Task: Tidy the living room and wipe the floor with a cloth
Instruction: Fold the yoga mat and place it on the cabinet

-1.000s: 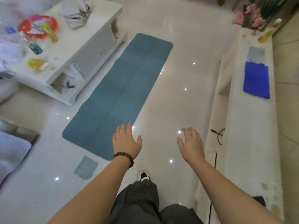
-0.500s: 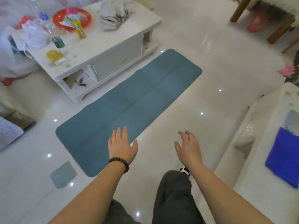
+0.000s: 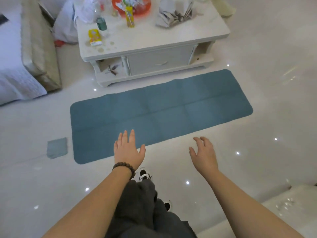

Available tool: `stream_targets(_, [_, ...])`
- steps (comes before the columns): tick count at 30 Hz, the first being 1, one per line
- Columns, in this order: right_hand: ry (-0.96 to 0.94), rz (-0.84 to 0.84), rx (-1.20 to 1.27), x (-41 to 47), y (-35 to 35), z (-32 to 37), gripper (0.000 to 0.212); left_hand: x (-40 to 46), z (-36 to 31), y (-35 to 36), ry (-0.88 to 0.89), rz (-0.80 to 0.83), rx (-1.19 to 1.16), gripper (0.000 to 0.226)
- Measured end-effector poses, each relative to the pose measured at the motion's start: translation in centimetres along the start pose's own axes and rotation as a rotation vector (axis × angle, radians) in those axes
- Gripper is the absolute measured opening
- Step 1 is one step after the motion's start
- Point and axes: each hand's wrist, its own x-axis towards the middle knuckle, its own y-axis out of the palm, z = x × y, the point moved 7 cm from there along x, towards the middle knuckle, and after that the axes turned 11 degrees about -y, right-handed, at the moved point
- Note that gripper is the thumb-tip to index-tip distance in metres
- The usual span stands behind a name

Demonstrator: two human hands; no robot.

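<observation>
Glossy white floor (image 3: 257,160), catching ceiling lights. Lying on it, a long teal mat (image 3: 161,110) before a cluttered white surface (image 3: 154,42). Resting just left of the mat, a small grey-blue square, possibly the cloth (image 3: 57,148). Hovering over the mat's near edge: left hand (image 3: 127,150), grip flat and spread, holding nothing; right hand (image 3: 205,154), grip loosely curled, empty too.

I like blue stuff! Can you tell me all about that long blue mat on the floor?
The long blue mat is a teal, soft-looking rectangle with rounded corners and faint fold creases dividing it into panels. It lies flat on the shiny white floor, in front of the white coffee table. Nothing sits on it. The left hand hangs above its near edge without touching it.
</observation>
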Motion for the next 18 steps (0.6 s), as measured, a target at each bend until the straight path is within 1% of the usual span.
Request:
stream_targets(5, [-0.092,0.085,-0.047,7.2,0.3,-2.2,0.046,3.3,-2.2,1.8,-0.100,0.010,-0.024,0.071])
stream_targets(9, [-0.103,0.137,-0.059,12.6,0.3,-4.4,0.046,7.5,-4.5,3.4,-0.154,0.040,-0.011,0.072])
stream_targets(14, [-0.133,0.184,-0.091,19.1,-0.2,-7.4,0.046,12.3,-8.9,5.0,-0.152,0.070,0.010,0.073])
stream_targets(18, [-0.133,0.255,-0.132,23.9,1.1,-10.9,0.047,15.5,-11.9,7.3,-0.162,0.088,0.014,0.073])
